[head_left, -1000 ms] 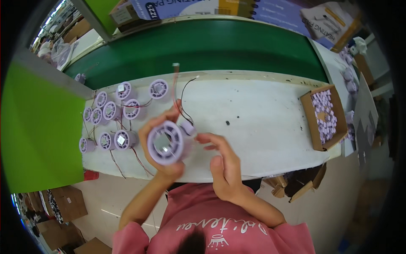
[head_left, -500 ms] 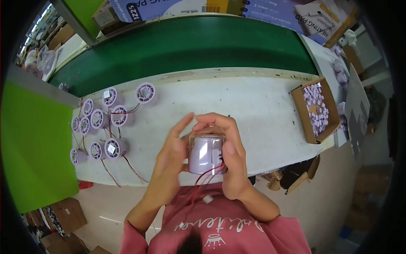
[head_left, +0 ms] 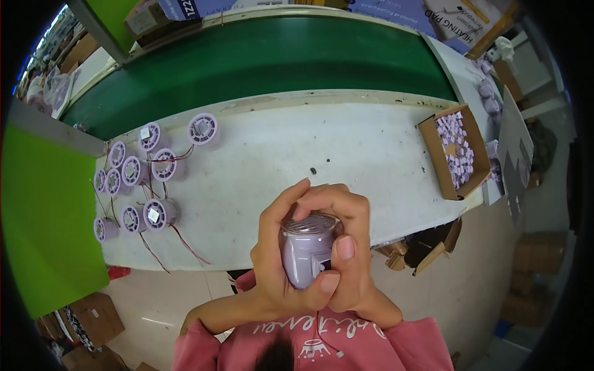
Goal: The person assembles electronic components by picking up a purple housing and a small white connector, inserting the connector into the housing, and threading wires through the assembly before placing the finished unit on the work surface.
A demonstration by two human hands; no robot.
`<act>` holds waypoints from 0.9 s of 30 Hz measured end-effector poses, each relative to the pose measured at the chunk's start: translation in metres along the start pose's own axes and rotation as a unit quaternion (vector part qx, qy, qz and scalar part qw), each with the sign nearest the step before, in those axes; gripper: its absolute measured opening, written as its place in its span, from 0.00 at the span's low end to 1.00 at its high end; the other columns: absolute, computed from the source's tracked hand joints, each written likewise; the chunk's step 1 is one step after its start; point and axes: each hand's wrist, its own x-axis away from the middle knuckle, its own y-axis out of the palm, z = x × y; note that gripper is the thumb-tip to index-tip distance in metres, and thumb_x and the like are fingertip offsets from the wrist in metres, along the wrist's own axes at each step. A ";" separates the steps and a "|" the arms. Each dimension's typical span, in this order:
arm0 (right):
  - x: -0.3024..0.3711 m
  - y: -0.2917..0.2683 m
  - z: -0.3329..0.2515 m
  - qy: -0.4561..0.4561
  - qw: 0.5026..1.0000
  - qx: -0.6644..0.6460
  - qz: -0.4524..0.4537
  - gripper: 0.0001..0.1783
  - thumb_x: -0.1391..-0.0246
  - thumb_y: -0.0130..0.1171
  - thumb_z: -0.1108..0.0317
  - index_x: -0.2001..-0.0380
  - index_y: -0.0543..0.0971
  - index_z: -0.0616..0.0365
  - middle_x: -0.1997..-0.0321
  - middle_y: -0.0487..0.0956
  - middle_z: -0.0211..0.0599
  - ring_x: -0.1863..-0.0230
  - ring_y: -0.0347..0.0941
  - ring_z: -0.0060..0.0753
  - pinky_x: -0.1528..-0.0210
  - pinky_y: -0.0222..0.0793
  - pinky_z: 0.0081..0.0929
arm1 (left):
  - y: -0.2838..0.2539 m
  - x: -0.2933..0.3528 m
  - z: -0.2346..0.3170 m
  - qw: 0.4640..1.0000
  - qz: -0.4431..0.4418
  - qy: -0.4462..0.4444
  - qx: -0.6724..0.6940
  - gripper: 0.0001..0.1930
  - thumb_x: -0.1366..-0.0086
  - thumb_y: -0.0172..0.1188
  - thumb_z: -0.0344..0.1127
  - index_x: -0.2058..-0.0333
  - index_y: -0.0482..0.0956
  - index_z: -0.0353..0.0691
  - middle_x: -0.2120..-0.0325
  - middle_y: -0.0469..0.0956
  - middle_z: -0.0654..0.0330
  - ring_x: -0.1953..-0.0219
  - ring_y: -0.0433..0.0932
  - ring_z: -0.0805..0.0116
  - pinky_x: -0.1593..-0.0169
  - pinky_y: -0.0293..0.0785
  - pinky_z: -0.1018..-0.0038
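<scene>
Between my two hands is a lilac plastic housing [head_left: 298, 256] with a clear ribbed cap [head_left: 312, 223] on its top, held upright in front of my chest. My left hand [head_left: 270, 256] wraps its left side, the thumb pressed low across its front. Around the right side and over the cap curls my right hand [head_left: 354, 247], its thumb on the housing. A thin red wire [head_left: 318, 323] hangs below the hands and ends in a small white connector [head_left: 339, 354]. The housing's underside is hidden by the hands.
Several lilac round housings [head_left: 132, 171] with trailing wires stand at the left of the white table [head_left: 266, 167]. An open cardboard box [head_left: 435, 151] of small lilac parts sits at the right. Behind the table runs a green belt [head_left: 266, 59]; a green panel [head_left: 49, 210] is on the left.
The housing has moved down and slightly right, and its top now tilts more toward view. Both hands have closed more tightly around it, and its wires have swung below the hands.
</scene>
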 end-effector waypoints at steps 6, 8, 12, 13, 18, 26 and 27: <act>0.004 -0.001 0.004 -0.044 0.999 0.003 0.021 0.27 0.35 0.38 0.49 0.49 0.57 0.64 0.58 0.66 0.49 0.60 0.64 0.31 0.56 0.65 0.31 | 0.008 0.006 -0.006 0.997 0.022 -0.003 0.074 0.44 0.40 0.62 0.52 0.39 0.54 0.22 0.55 0.73 0.48 0.58 0.74 0.68 0.54 0.72 0.72; 0.002 -0.002 0.005 -0.023 0.999 0.023 0.013 0.28 0.36 0.39 0.48 0.50 0.57 0.64 0.58 0.66 0.49 0.61 0.64 0.30 0.56 0.65 0.30 | 0.007 0.004 -0.014 0.996 0.014 0.035 0.078 0.42 0.38 0.60 0.52 0.39 0.56 0.23 0.53 0.71 0.48 0.57 0.72 0.68 0.53 0.70 0.72; -0.013 -0.007 0.034 -0.047 0.998 0.044 0.004 0.24 0.32 0.36 0.58 0.42 0.59 0.67 0.55 0.67 0.47 0.58 0.64 0.34 0.51 0.62 0.32 | 0.007 -0.002 -0.038 0.993 0.057 -0.031 0.099 0.36 0.37 0.60 0.49 0.40 0.60 0.27 0.50 0.70 0.49 0.52 0.70 0.67 0.48 0.69 0.70; -0.012 -0.009 0.036 -0.003 1.000 0.013 0.003 0.23 0.31 0.35 0.59 0.42 0.60 0.66 0.54 0.68 0.46 0.58 0.65 0.34 0.51 0.63 0.31 | 0.014 -0.004 -0.042 0.986 0.075 -0.061 0.134 0.32 0.36 0.60 0.47 0.42 0.62 0.30 0.52 0.71 0.50 0.52 0.71 0.67 0.48 0.69 0.69; -0.008 -0.025 0.045 0.217 0.974 0.018 -0.068 0.24 0.29 0.31 0.56 0.41 0.65 0.58 0.46 0.67 0.47 0.48 0.66 0.39 0.46 0.64 0.32 | -0.013 -0.011 -0.046 0.946 -0.004 -0.295 0.130 0.27 0.34 0.56 0.51 0.46 0.65 0.35 0.59 0.76 0.53 0.64 0.80 0.65 0.65 0.77 0.73; -0.010 -0.024 0.011 -0.141 0.975 0.141 -0.101 0.52 0.57 0.68 0.38 0.37 0.63 0.59 0.32 0.59 0.60 0.35 0.58 0.61 0.36 0.55 0.47 | -0.033 -0.009 -0.001 0.712 0.034 -0.426 0.557 0.29 0.26 0.34 0.59 0.45 0.69 0.42 0.58 0.80 0.57 0.60 0.82 0.63 0.68 0.83 0.67; -0.007 -0.022 0.000 -0.156 0.972 0.158 -0.070 0.53 0.63 0.71 0.39 0.38 0.66 0.58 0.34 0.61 0.62 0.37 0.61 0.62 0.38 0.57 0.48 | -0.034 -0.004 -0.003 0.713 0.031 -0.426 0.556 0.29 0.26 0.34 0.59 0.45 0.69 0.42 0.58 0.80 0.57 0.60 0.82 0.63 0.68 0.83 0.67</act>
